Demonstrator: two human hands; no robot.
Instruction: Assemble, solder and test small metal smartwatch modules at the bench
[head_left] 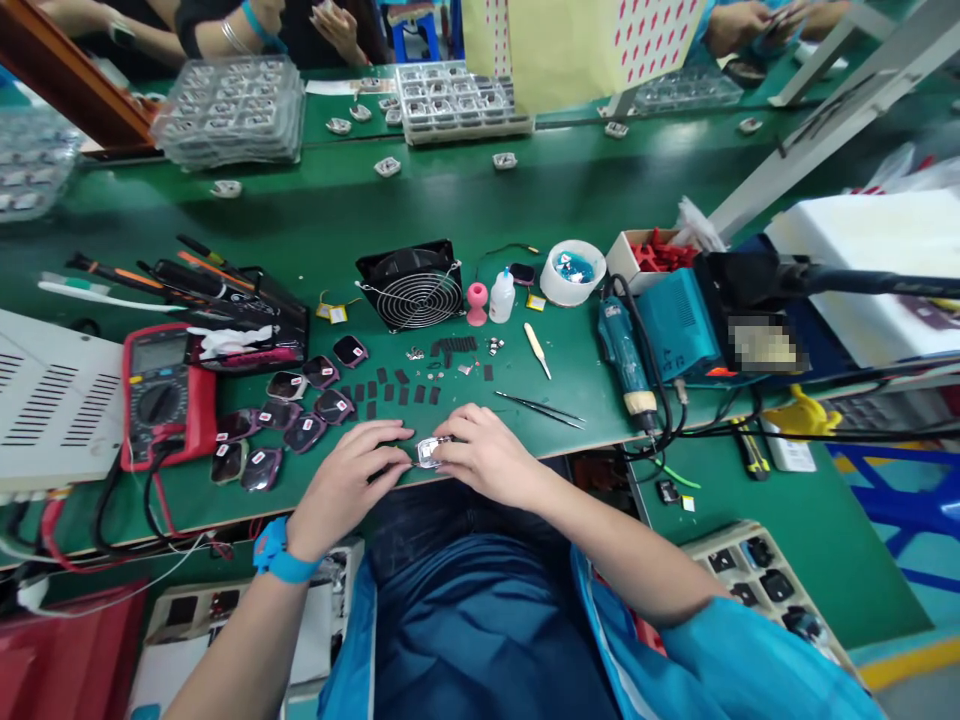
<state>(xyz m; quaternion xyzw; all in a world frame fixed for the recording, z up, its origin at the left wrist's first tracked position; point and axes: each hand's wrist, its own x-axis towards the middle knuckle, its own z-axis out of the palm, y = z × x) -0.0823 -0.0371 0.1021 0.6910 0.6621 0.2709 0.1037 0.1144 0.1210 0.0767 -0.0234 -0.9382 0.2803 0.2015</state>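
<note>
A small pale smartwatch case point(429, 452) with exposed electronics is at the bench's front edge. My right hand point(484, 455) grips it from the right, fingers bent over its side. At its left, my left hand point(356, 475) has thumb and forefinger pinched close to the case; what lies between those tips is too small to make out. Small black rectangular pads point(401, 393) are scattered just beyond my hands. Black tweezers point(541, 408) lie to the right, below a cream-handled tool point(536, 350). Several labelled watch cases point(304, 430) are grouped left of my left hand.
A fan point(411, 288), a pink bottle point(476, 303), a white dropper bottle point(502, 297) and a white tub point(572, 272) stand behind. A red multimeter point(169, 395) is left; an electric screwdriver point(626, 350) and teal power box point(679, 320) are right. Co-workers' hands point(739, 28) show across the bench.
</note>
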